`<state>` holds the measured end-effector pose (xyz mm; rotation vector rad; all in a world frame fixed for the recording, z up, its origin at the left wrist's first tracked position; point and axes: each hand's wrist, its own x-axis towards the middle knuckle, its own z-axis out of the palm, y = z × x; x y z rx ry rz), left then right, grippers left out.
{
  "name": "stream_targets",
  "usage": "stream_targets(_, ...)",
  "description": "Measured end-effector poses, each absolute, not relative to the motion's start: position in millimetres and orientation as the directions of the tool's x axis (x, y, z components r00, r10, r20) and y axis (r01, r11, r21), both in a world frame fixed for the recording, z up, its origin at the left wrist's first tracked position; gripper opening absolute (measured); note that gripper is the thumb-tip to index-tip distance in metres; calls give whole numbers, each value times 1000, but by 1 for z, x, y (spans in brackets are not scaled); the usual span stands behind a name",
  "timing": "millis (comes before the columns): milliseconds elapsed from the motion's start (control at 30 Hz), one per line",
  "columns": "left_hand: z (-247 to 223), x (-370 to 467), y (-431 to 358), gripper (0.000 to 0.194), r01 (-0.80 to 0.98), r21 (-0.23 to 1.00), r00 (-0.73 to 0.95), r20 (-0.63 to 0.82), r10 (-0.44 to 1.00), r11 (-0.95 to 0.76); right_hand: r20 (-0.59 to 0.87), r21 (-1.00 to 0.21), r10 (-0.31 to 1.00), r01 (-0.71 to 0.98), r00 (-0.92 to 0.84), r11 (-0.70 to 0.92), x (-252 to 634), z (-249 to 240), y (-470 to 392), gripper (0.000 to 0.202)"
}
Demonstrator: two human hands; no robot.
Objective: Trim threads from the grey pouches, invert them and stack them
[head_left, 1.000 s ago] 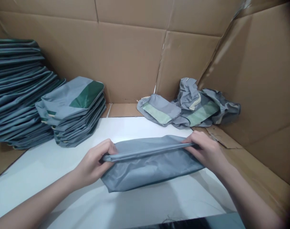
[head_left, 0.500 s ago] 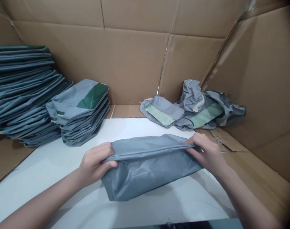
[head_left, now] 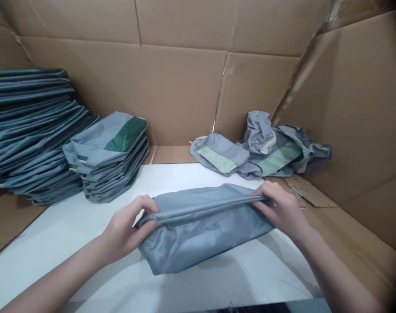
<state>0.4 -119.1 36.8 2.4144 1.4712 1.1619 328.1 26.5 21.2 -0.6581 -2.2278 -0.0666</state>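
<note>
A grey-blue fabric piece (head_left: 204, 234), perhaps a pouch or cover, stretches between my hands above the white work surface (head_left: 172, 174). Along its top runs a folded ridge. My left hand (head_left: 129, 228) pinches the left end of that ridge between thumb and fingers. At the right end, my right hand (head_left: 278, 206) grips the same ridge, thumb below and fingers above. The lower part of the fabric hangs toward me, its surface creased on the left. What lies inside or behind the fold is hidden.
Tall stacks of folded grey-green fabric pieces (head_left: 31, 134) rise at the left. Beside them is a shorter pile (head_left: 110, 143) with green panels. Crumpled grey pieces (head_left: 272, 148) with pale green strips lie at the back right. Cardboard walls (head_left: 185, 91) enclose the back and sides.
My left hand has shifted its grip, its fingers now arched with a gap showing between thumb and forefinger. The right hand stays nearly still. The view has tilted slightly.
</note>
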Motion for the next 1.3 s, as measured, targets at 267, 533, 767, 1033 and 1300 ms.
stream_targets(267, 42, 8, -120, 18, 726, 26, 464, 720, 516, -688, 714, -167, 422, 449, -559, 878, 326, 14, 27, 10)
stream_targets(533, 46, 4, -126, 21, 862, -131, 485, 496, 720, -490, 639, 94, 332, 498, -694, 862, 324, 17, 12, 5)
stream_targets(767, 23, 31, -123, 24, 754, -409, 656, 465, 594, -513, 475, 292, 127, 292, -871, 911, 286, 14, -19, 24)
stream_targets(1033, 13, 6, -142, 36, 666, -477, 746, 400, 533, -574, 462, -231, 272, 182, -844, 956, 313, -6, -18, 22)
stream_targets(1300, 33, -28, -98, 50, 946, 259, 74, 408, 910, -193, 325, -508, 766, 581, -554, 636, 306, 26, 42, 47)
